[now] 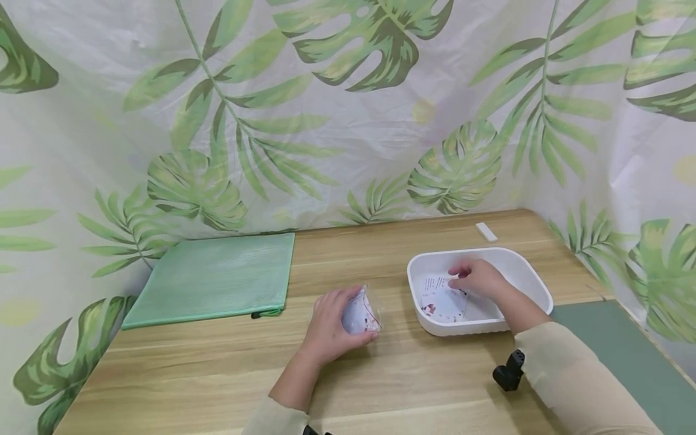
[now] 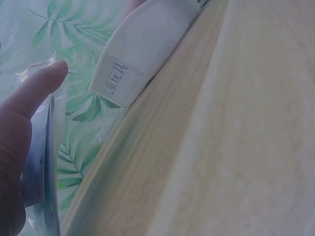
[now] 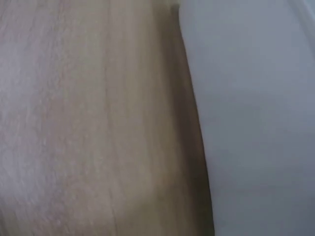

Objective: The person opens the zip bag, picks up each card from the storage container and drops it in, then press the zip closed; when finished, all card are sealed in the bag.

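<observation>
My left hand grips a small clear plastic bag with printed cards inside, close over the table. In the left wrist view, the thumb lies along the front of the bag, and the cards show nearly edge-on. Inside the white plastic basin is my right hand, thumb and fingertips apart, right above a printed card. That card carries small text and reddish floral marks and lies toward the basin's left end. The right wrist view shows only the basin's side and the tabletop, without the hand.
A green mesh zip pouch lies flat at the back left. Behind the basin sits a small white block. A grey-green mat covers the right side of the wooden table. A label marks the basin's outer wall.
</observation>
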### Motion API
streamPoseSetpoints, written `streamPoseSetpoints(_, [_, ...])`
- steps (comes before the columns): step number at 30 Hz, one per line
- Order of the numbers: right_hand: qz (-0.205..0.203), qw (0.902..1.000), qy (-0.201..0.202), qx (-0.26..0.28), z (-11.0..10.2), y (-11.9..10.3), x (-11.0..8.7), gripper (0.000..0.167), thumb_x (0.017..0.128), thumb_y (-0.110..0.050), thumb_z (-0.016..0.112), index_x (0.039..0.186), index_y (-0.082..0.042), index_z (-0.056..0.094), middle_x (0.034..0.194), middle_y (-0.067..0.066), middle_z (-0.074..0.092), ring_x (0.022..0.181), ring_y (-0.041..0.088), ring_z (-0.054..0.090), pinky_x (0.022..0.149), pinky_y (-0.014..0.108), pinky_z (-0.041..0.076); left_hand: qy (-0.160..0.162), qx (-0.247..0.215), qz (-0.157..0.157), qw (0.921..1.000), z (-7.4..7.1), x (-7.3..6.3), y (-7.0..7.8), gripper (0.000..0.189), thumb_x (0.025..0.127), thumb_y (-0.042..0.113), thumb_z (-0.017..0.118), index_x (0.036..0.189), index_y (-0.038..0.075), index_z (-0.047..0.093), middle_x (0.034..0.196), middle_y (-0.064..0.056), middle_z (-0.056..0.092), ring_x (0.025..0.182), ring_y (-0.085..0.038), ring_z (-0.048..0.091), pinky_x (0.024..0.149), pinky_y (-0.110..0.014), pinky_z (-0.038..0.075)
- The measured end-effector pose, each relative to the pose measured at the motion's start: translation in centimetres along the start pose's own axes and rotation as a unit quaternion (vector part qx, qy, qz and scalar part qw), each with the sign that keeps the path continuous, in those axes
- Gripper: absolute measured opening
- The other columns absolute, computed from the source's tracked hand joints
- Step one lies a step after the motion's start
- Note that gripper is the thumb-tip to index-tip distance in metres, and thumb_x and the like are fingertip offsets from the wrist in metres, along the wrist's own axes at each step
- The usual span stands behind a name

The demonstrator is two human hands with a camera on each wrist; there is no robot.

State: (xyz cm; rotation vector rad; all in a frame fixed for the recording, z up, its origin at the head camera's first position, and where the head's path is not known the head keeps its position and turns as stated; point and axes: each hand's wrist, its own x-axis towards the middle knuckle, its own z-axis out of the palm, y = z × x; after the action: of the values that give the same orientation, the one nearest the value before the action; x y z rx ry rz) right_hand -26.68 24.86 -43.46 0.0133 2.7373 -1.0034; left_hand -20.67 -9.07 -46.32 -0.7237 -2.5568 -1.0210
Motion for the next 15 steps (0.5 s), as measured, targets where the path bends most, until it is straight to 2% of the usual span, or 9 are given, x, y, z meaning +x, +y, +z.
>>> streamPoseSetpoints(3, [0.007, 0.9998, -0.012, -0.016, 0.3, 0.26, 0.25, 0.039, 0.085, -0.021, 0.074, 0.117, -0.001, 0.066, 0.107, 0.015, 0.063, 0.096, 0.026, 0.054, 0.084, 0.038, 0.045, -0.001, 0.001, -0.001, 1.0, -0.04, 0.05, 0.07, 0.085, 0.061, 0.046, 0.085, 0.134, 0.015, 0.055, 0.12, -0.007, 0.063, 0.113, -0.027, 0.055, 0.097, -0.046, 0.038])
streamPoseSetpoints(8, [-0.008, 0.9984, -0.017, -0.054, 0.56, 0.4, 0.23, 0.046, 0.079, -0.021, 0.079, 0.117, 0.0, 0.065, 0.109, 0.02, 0.063, 0.098, 0.029, 0.055, 0.089, 0.045, 0.044, -0.001, 0.004, -0.001, 1.0, 0.0, 0.04, 0.06, 0.085, 0.061, 0.046, 0.085, 0.134, 0.015, 0.055, 0.12, -0.007, 0.063, 0.112, -0.026, 0.055, 0.096, -0.044, 0.039])
streamPoseSetpoints(11, [-0.012, 0.9972, -0.018, -0.072, 0.61, 0.54, 0.37, 0.047, 0.078, -0.022, 0.08, 0.116, 0.001, 0.065, 0.105, 0.019, 0.062, 0.094, 0.029, 0.055, 0.085, 0.042, 0.044, 0.0, 0.006, 0.0, 1.0, -0.01, 0.02, 0.07, 0.085, 0.061, 0.046, 0.085, 0.134, 0.015, 0.055, 0.119, -0.006, 0.064, 0.112, -0.026, 0.055, 0.096, -0.044, 0.039])
streamPoseSetpoints(15, [0.004, 0.9971, -0.024, -0.073, 0.76, 0.62, 0.53, 0.048, 0.079, -0.022, 0.08, 0.118, 0.0, 0.063, 0.105, 0.018, 0.061, 0.092, 0.027, 0.054, 0.08, 0.039, 0.043, -0.002, 0.003, -0.001, 1.0, -0.02, 0.02, 0.09, 0.085, 0.061, 0.046, 0.085, 0.134, 0.015, 0.055, 0.12, -0.006, 0.063, 0.112, -0.026, 0.055, 0.097, -0.045, 0.039])
